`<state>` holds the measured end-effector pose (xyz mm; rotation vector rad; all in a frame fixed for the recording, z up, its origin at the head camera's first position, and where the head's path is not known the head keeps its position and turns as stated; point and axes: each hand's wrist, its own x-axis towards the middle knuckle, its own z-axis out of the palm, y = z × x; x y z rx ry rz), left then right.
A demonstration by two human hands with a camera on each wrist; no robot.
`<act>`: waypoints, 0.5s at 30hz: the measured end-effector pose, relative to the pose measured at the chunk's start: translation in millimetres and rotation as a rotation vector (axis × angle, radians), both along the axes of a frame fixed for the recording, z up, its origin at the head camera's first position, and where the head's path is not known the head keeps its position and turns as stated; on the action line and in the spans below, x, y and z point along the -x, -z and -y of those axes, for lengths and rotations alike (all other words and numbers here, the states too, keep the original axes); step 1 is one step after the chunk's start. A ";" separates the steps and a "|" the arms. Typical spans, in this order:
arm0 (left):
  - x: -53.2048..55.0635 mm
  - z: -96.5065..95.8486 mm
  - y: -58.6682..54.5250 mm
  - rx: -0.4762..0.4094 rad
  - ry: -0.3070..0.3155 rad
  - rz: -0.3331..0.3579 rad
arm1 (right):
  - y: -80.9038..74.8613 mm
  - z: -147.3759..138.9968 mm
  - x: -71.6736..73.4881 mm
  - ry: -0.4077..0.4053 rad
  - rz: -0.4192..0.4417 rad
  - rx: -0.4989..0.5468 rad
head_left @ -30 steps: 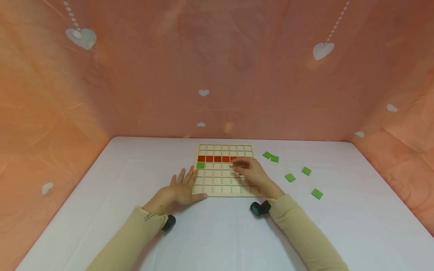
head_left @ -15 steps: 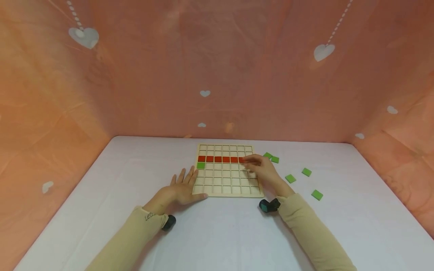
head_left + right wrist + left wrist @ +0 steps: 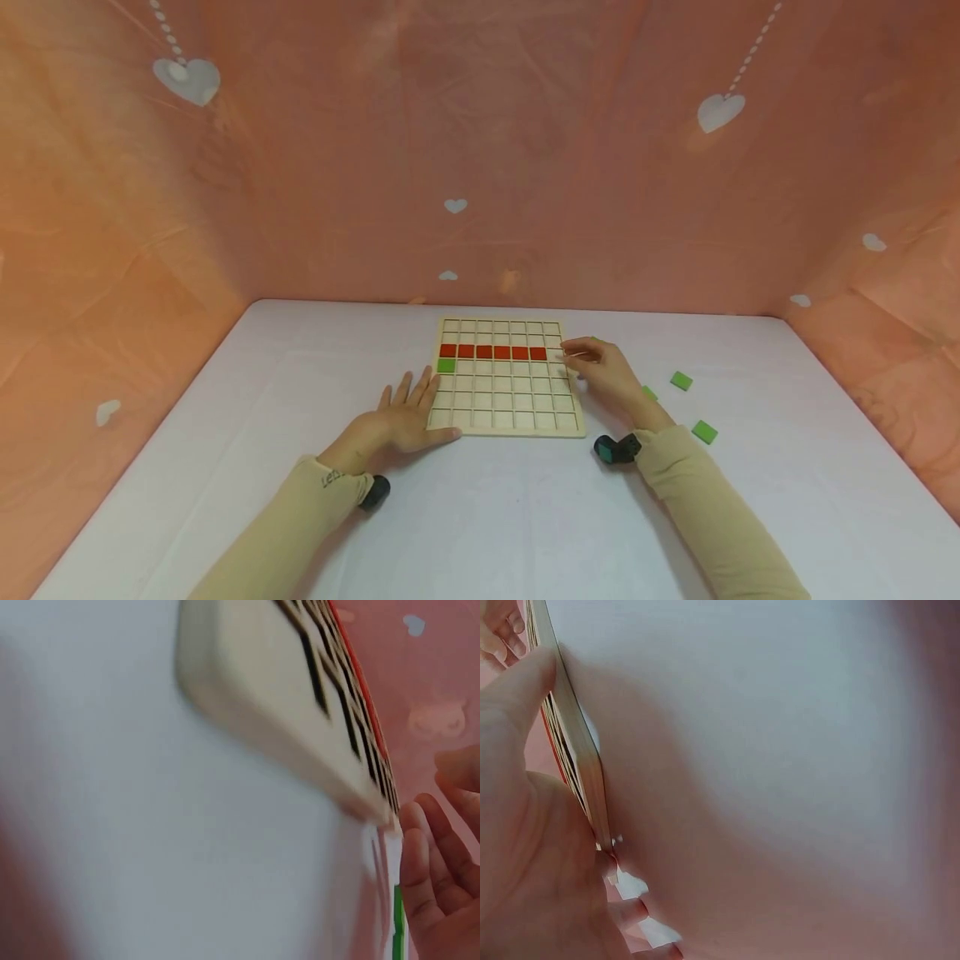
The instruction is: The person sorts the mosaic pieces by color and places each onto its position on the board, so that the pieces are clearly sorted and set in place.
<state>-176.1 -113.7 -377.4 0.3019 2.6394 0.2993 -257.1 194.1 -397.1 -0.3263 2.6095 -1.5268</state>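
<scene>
A pale wooden grid board (image 3: 495, 422) lies on the white tabletop. One of its rows holds several red square tiles (image 3: 483, 352); the rightmost cell of that row is bare. Just below that row's left end sits a green tile (image 3: 446, 365). My left hand (image 3: 397, 421) rests with spread fingers at the board's left edge, its thumb against the front edge (image 3: 577, 727). Beyond the right edge hovers my right hand (image 3: 609, 375), fingers loosely bent and holding nothing visible. From the right wrist, its fingers (image 3: 439, 877) appear past the board's corner.
Loose green tiles lie to the right: one farther back (image 3: 681, 381), one nearer (image 3: 704, 432), and another partly behind my right hand (image 3: 649, 392). A pinkish-orange cloth (image 3: 525, 167) with pale hearts encloses the table's back and sides.
My right hand has moved rightward along the red row and off the board's right edge, uncovering the rightmost red tile and covering some loose green tiles. My left hand stays put.
</scene>
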 end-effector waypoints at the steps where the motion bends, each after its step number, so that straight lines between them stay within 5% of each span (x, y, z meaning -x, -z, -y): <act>1: 0.0 0.2 0.1 -0.001 -0.001 0.001 | 0.6 -1.4 0.8 0.011 -0.001 -0.003; 8: 0.3 0.0 -0.1 0.009 -0.005 0.008 | 1.6 -6.6 2.8 0.105 0.009 -0.001; 15: 6.5 2.8 14.2 0.026 -0.006 -0.009 | 2.1 -14.6 8.4 0.137 0.009 -0.038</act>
